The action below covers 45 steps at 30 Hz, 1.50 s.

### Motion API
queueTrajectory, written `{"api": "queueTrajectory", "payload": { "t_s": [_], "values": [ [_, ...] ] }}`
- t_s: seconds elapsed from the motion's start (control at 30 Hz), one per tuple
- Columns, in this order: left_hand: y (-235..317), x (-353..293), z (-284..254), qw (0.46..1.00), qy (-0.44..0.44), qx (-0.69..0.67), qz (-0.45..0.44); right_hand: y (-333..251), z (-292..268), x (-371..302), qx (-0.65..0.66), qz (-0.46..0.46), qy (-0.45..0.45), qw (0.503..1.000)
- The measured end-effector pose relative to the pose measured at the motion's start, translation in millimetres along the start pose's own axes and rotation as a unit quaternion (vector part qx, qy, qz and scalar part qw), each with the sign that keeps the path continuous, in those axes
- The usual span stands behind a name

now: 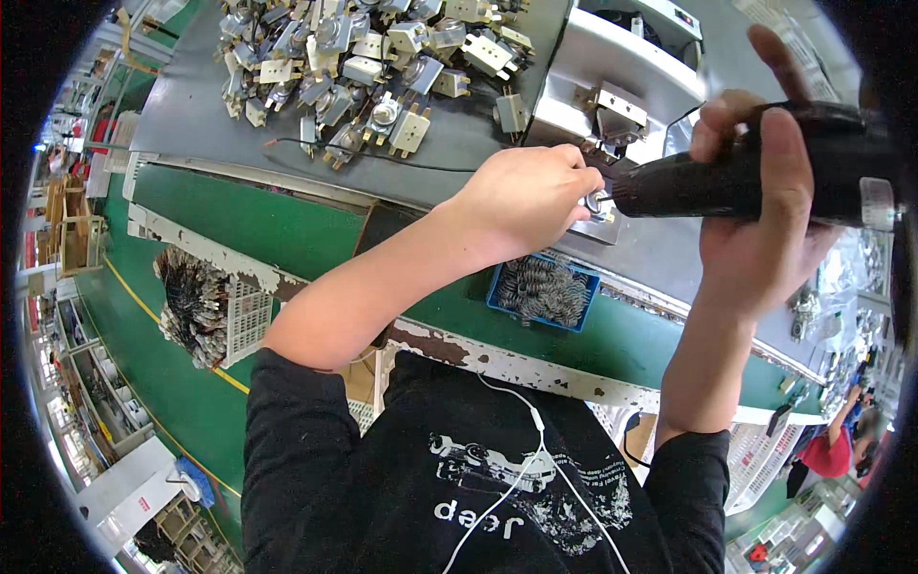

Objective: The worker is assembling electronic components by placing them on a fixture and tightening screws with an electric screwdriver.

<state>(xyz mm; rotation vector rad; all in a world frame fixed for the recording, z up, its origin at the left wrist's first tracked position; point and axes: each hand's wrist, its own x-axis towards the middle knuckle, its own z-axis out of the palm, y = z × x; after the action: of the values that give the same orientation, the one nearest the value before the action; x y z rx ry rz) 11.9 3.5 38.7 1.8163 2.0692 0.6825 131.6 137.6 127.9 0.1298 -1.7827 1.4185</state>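
My left hand (531,196) is closed at the edge of the grey worktop, thumb and fingers pinching a small part with a round metal piece (600,205); most of it lies behind the fingers. In my right hand (770,215) is a black electric screwdriver (669,187), held level with its tip pointing left. That tip meets the small part beside my left fingertips. Past my hands, a grey and white switch-like assembly with metal prongs (620,113) rests at a metal fixture (564,91).
Many similar assemblies (410,131) are heaped at the far left of the worktop (191,115). A blue bin (491,292) of metal springs (543,287) sits below my left wrist. A thin black cable (411,165) crosses the worktop. Another person in red (827,454) is at the far right.
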Motion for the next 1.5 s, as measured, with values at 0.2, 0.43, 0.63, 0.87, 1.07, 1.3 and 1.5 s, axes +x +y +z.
{"api": "queueTrajectory", "payload": {
  "t_s": [0.2, 0.43, 0.63, 0.87, 1.07, 1.3, 1.5],
  "values": [
    [-2.4, -0.7, 1.2, 1.000, 0.004, 0.005, 0.000, 6.7, 20.7, -12.8, -0.007, 0.061, 0.117, 0.991],
    [1.2, 1.2, -2.2, 1.000, -0.020, 0.014, -0.014, 17.0, 16.1, -14.1, -0.012, 0.041, 0.114, 0.993],
    [0.0, 1.6, 0.4, 1.000, -0.010, 0.006, -0.014, 21.9, 20.7, -15.9, -0.001, 0.040, 0.123, 0.992],
    [0.3, 3.2, 1.5, 1.000, -0.014, 0.006, -0.021, 22.9, 28.2, -12.6, 0.025, 0.013, 0.141, 0.990],
    [2.3, 2.1, 2.3, 1.000, -0.003, -0.006, -0.024, 21.0, 28.1, -13.0, 0.054, 0.011, 0.145, 0.988],
    [-2.1, 0.5, 4.6, 1.000, 0.004, -0.018, -0.018, 28.3, 28.3, -15.7, 0.090, -0.026, 0.128, 0.987],
    [-10.8, -1.2, 2.0, 0.999, -0.008, -0.032, 0.000, 24.0, 23.7, -13.2, 0.050, 0.057, 0.067, 0.995]
  ]
}}
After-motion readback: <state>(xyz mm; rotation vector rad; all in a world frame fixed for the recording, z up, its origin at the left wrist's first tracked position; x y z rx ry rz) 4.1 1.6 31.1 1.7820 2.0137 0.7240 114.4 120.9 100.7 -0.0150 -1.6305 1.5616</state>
